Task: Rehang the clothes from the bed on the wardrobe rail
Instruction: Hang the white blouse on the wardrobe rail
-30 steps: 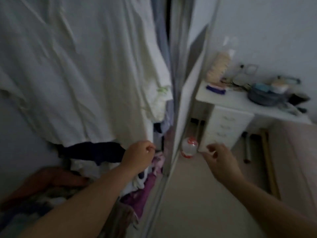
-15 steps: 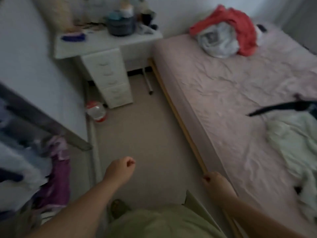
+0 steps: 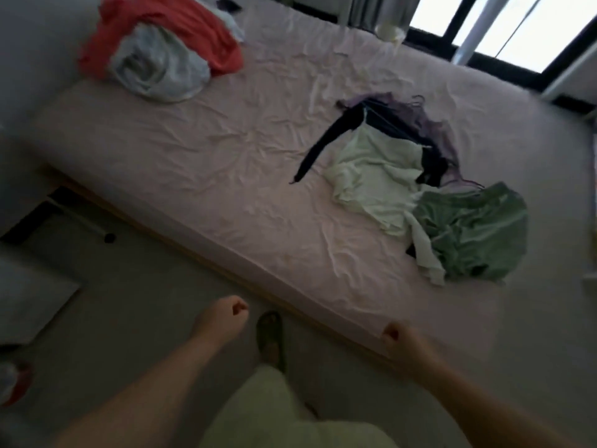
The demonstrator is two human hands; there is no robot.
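A pile of clothes lies on the right part of the pink bed (image 3: 226, 163): a pale cream garment (image 3: 371, 176), a green garment (image 3: 475, 227), a dark garment (image 3: 329, 137) and a purple one (image 3: 433, 124) with thin hanger wires showing. My left hand (image 3: 223, 318) hangs over the floor in front of the bed, fingers loosely curled, holding nothing. My right hand (image 3: 399, 342) hovers at the bed's near edge, also loosely curled and empty. Both hands are well short of the pile. The wardrobe is out of view.
A red and grey heap (image 3: 161, 50) sits at the bed's far left corner. My sandalled foot (image 3: 269, 337) stands on the beige floor beside the bed. White furniture (image 3: 29, 299) is at the left; a window (image 3: 504, 24) is behind the bed.
My view has swung from the wardrobe, past the desk, to the bed. Both hands have dropped low and stay empty. The clothes pile has come fully into view.
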